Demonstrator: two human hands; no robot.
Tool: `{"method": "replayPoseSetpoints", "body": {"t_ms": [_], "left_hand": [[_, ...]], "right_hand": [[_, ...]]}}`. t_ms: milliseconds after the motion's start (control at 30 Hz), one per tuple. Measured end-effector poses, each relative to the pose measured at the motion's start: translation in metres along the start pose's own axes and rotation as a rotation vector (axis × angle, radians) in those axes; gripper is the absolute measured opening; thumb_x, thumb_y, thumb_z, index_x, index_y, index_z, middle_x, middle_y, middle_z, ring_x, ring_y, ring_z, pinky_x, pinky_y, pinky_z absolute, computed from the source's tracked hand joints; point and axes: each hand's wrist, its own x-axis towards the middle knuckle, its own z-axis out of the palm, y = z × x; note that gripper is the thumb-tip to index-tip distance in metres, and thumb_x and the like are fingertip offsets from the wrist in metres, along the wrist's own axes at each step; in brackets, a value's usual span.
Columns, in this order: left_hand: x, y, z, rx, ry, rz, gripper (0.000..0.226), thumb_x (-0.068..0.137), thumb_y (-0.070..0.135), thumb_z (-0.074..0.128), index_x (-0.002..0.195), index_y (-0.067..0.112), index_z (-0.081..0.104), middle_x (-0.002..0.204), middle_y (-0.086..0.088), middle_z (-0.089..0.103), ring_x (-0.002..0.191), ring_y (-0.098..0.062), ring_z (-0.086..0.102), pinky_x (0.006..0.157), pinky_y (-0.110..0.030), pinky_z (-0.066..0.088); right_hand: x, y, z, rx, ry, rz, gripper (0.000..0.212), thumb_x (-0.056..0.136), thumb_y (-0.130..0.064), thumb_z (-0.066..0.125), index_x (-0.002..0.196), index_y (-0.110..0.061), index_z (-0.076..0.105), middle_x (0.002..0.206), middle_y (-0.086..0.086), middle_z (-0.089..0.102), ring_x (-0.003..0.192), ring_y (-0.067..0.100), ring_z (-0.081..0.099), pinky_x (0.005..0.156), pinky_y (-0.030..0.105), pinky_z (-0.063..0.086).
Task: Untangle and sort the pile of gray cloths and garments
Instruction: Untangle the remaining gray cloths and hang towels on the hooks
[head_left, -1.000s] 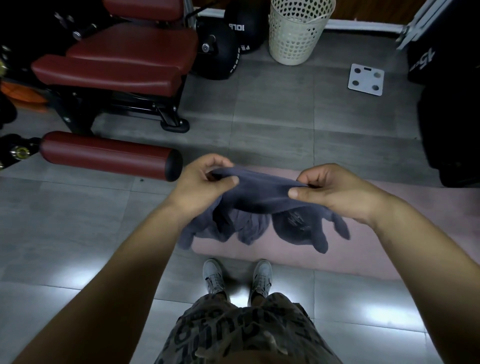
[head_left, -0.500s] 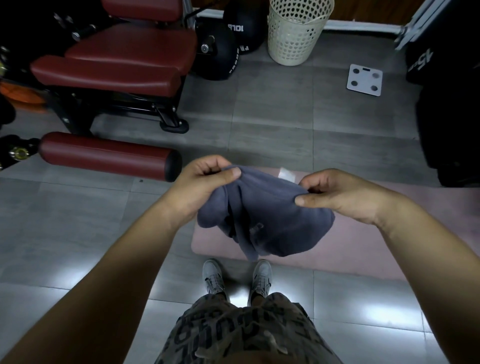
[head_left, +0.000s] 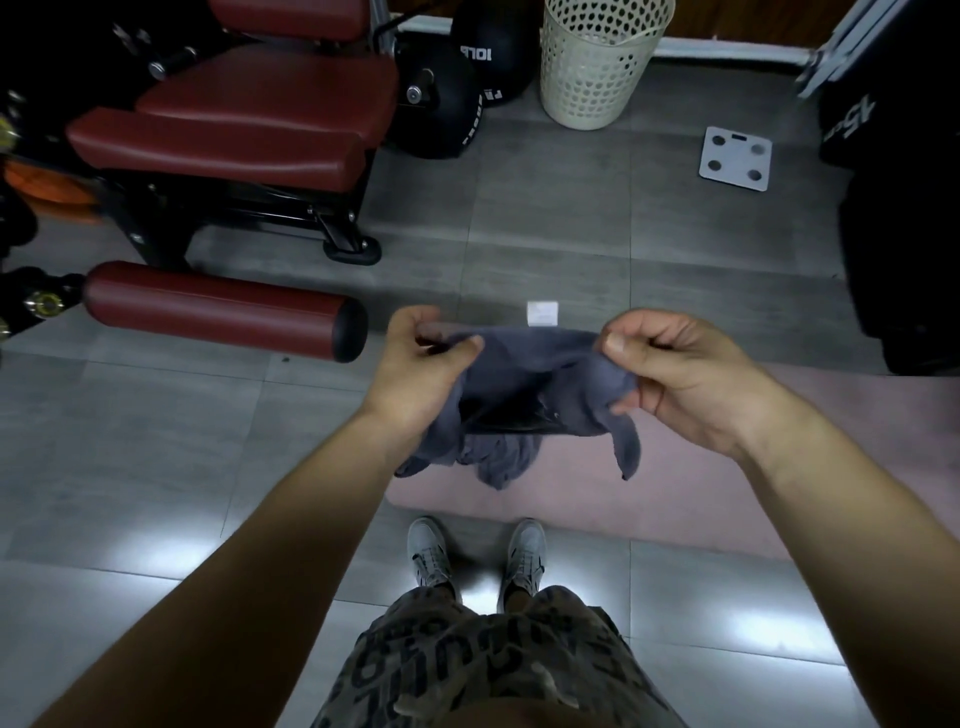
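Both hands pinch gray garment: left hand (head_left: 415, 364), right hand (head_left: 670, 369) stretch gray garment (head_left: 530, 384) over pink mat (head_left: 727, 467). Sorting seemingly unfinished; pile unseen.

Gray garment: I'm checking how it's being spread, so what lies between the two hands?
In the head view, the gray garment stretches between the left hand and right hand, its white tag sticking up.

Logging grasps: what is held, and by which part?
The left hand and right hand each pinch the gray garment at its upper edge, one at each end.
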Motion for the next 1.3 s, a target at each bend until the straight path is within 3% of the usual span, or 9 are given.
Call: {"method": "replayPoseSetpoints", "body": {"t_ms": [100,167,367,533,733,867,1067,1167,1300], "left_hand": [[-0.003,0.003,0.007,-0.001,0.022,-0.004,0.04,0.089,0.01,0.073,0.122,0.017,0.052,0.099,0.007,0.06,0.09,-0.008,0.061,0.073,-0.01,0.05],[-0.005,0.003,0.01,-0.045,-0.023,0.003,0.024,0.09,0.003,0.068,0.111,0.012,0.062,0.096,0.0,0.066,0.093,-0.016,0.064,0.083,-0.022,0.053],[-0.016,0.003,0.013,-0.36,-0.086,0.12,0.013,0.084,-0.003,0.073,0.093,0.006,0.071,0.091,-0.014,0.071,0.088,-0.028,0.067,0.085,-0.041,0.055],[-0.027,0.001,0.022,-0.479,-0.123,0.065,0.009,0.069,0.012,0.077,0.077,0.016,0.078,0.081,-0.007,0.074,0.078,-0.022,0.07,0.078,-0.035,0.057],[-0.032,-0.001,0.026,-0.394,-0.105,0.07,0.013,0.082,0.003,0.074,0.081,0.016,0.077,0.086,-0.009,0.076,0.088,-0.027,0.069,0.092,-0.051,0.052],[-0.033,0.0,0.027,-0.366,-0.105,0.085,0.016,0.087,0.003,0.071,0.086,0.017,0.078,0.094,-0.011,0.077,0.097,-0.029,0.07,0.101,-0.055,0.051],[-0.036,-0.005,0.027,-0.432,-0.172,0.082,0.015,0.094,0.008,0.062,0.103,0.005,0.075,0.107,-0.017,0.074,0.107,-0.034,0.069,0.103,-0.05,0.05],[-0.042,-0.004,0.028,-0.541,-0.231,0.022,0.019,0.096,0.005,0.055,0.104,0.005,0.072,0.106,-0.018,0.073,0.104,-0.033,0.067,0.1,-0.047,0.051],[-0.045,-0.002,0.025,-0.662,-0.285,-0.103,0.029,0.092,0.017,0.062,0.115,0.001,0.068,0.113,-0.032,0.064,0.102,-0.039,0.062,0.097,-0.051,0.047]], "right_hand": [[0.001,0.003,0.008,0.029,-0.154,0.043,0.038,0.069,-0.022,0.085,0.105,-0.013,0.076,0.102,0.012,0.076,0.094,0.032,0.075,0.073,0.029,0.062],[0.002,0.004,0.013,-0.066,-0.178,0.071,0.045,0.074,-0.004,0.075,0.118,-0.01,0.069,0.115,0.016,0.073,0.106,0.034,0.071,0.082,0.032,0.061],[0.007,0.004,0.031,-0.315,0.018,-0.033,0.026,0.086,0.013,0.064,0.098,-0.01,0.07,0.081,0.002,0.078,0.073,0.012,0.073,0.068,0.026,0.061],[0.005,0.0,0.032,-0.396,-0.021,-0.034,0.038,0.085,0.022,0.061,0.108,-0.007,0.069,0.092,0.0,0.078,0.087,0.011,0.074,0.076,0.021,0.057],[0.003,-0.004,0.028,-0.663,0.102,-0.138,0.024,0.09,-0.003,0.07,0.085,-0.026,0.072,0.076,-0.005,0.075,0.07,0.005,0.07,0.07,0.019,0.055],[0.002,0.0,0.021,-1.044,0.114,-0.387,0.008,0.09,-0.021,0.073,0.088,-0.028,0.072,0.103,-0.006,0.058,0.102,0.007,0.055,0.093,0.016,0.041],[0.0,0.007,0.037,-0.744,0.076,-0.305,0.015,0.095,-0.008,0.066,0.088,-0.021,0.068,0.074,0.002,0.065,0.069,0.017,0.058,0.07,0.03,0.048],[0.002,0.012,0.05,-0.566,0.164,-0.312,0.022,0.092,0.0,0.067,0.088,-0.021,0.072,0.082,-0.011,0.074,0.077,0.003,0.065,0.077,0.018,0.05],[0.007,0.015,0.056,-0.46,0.314,-0.287,0.019,0.09,-0.005,0.071,0.086,-0.023,0.076,0.092,0.0,0.076,0.087,0.012,0.071,0.082,0.022,0.053]]}}
